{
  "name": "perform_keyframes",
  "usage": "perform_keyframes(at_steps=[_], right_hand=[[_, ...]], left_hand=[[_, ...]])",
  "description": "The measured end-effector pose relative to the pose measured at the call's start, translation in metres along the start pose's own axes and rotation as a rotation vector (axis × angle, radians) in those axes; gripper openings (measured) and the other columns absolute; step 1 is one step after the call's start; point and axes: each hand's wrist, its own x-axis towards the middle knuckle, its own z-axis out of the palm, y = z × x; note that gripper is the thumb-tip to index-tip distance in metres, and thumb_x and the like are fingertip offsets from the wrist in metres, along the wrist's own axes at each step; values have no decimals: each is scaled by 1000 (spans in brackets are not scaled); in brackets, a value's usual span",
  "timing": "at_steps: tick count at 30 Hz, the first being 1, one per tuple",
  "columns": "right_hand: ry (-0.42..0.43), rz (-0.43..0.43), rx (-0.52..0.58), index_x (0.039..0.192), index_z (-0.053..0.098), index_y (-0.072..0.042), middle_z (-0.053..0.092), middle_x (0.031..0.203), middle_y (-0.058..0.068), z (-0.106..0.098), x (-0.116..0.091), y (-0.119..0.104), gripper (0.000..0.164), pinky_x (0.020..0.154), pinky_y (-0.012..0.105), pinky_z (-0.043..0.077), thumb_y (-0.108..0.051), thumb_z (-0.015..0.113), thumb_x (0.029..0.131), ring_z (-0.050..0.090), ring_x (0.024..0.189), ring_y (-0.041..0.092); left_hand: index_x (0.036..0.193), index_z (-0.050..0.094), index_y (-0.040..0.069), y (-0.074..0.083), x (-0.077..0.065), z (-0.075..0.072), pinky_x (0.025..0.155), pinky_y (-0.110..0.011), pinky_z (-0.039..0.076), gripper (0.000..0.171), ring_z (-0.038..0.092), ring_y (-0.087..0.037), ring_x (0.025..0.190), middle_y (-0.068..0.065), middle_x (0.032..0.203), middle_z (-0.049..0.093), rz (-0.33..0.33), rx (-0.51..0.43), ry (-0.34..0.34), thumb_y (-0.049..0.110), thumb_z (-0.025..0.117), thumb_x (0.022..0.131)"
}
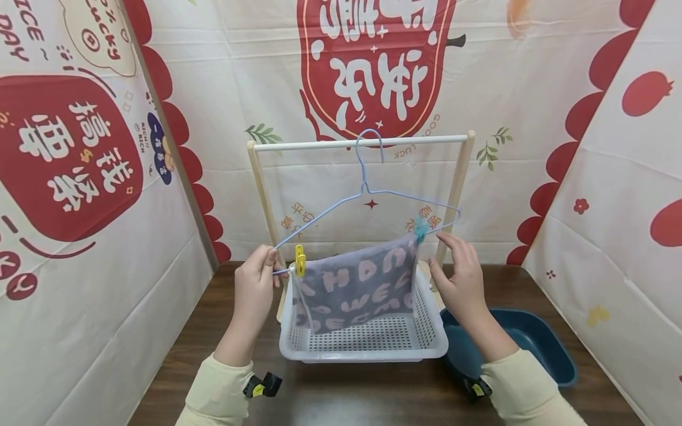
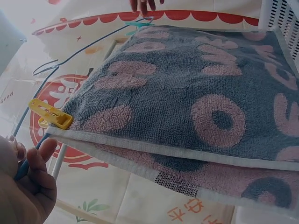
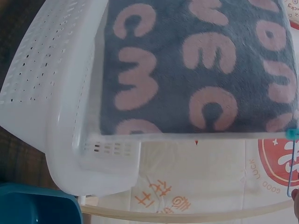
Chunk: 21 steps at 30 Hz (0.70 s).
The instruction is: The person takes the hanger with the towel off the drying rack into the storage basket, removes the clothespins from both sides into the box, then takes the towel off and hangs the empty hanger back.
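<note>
My left hand [image 1: 257, 278] grips the lower left corner of a blue wire hanger [image 1: 364, 187]. Over the hanger's bottom bar hangs a folded grey-blue towel [image 1: 357, 287] with pink letters and a white edge. A yellow clothespin [image 1: 301, 261] pins the towel near my left fingers, and a teal clothespin [image 1: 421, 229] pins its other end. Beside the teal clothespin, my right hand [image 1: 462, 278] has its thumb and fingers apart, fingertips close to the hanger's right corner. The hanger tilts, its right side higher. In the right wrist view only a fingertip [image 3: 295, 194] shows at the edge.
Under the towel is a white perforated basket [image 1: 367, 356]. Behind it stands a wooden rack with a white crossbar [image 1: 309, 145], which the hanger's hook overlaps. A dark teal basin [image 1: 559, 355] sits at the right on the brown table [image 1: 362, 396]. Printed cloth walls [image 1: 213, 71] surround the table.
</note>
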Motion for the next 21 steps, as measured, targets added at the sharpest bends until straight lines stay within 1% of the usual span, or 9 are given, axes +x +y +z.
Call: perform_keyframes(at_steps=[3,5,7,10,13,16,21], right_hand=[[-59,20,0,138,48,-2,49,139,16,2,2,2,55,101,60,29,-10,65,86,41,126,36],[-98,18,1,140,45,-3,47,141,16,4,3,4,59,104,62,24,-11,66,86,38,130,37],[-125,11,2,142,44,-5,47,142,16,5,4,5,60,105,62,23,-10,65,86,36,131,37],[-139,-5,24,143,45,-6,50,141,16,4,6,4,57,101,61,26,-5,60,88,38,128,36],[-144,-10,68,143,47,-5,55,135,17,3,9,3,52,96,56,28,1,53,92,42,122,34],[-155,22,113,141,48,-2,59,128,21,1,10,2,45,90,50,29,3,49,96,44,116,33],[-201,94,127,140,50,-2,61,121,22,-1,8,2,40,87,49,29,-1,49,100,45,114,32]], left_hand=[[80,56,5,-4,-4,-4,46,-22,41,23,50,-12,47,-3,59,60,-21,10,-9,14,53,101],[81,57,5,-5,-6,-6,46,-23,41,24,50,-12,47,-4,59,61,-27,14,-12,16,52,101],[81,57,5,-7,-9,-8,47,-23,41,24,50,-12,47,-4,59,61,-32,16,-16,16,52,101],[80,57,6,-9,-12,-9,48,-23,40,23,50,-11,48,1,59,60,-34,15,-28,15,53,101],[79,56,6,-10,-14,-8,48,-23,40,22,51,-11,48,3,59,59,-26,3,-47,13,54,100],[79,55,6,-10,-16,-6,46,-22,41,22,52,-14,48,1,58,59,-11,-8,-64,12,54,100],[78,55,5,-13,-20,-4,43,-20,38,21,53,-16,48,0,58,58,-3,-5,-70,9,56,99]])
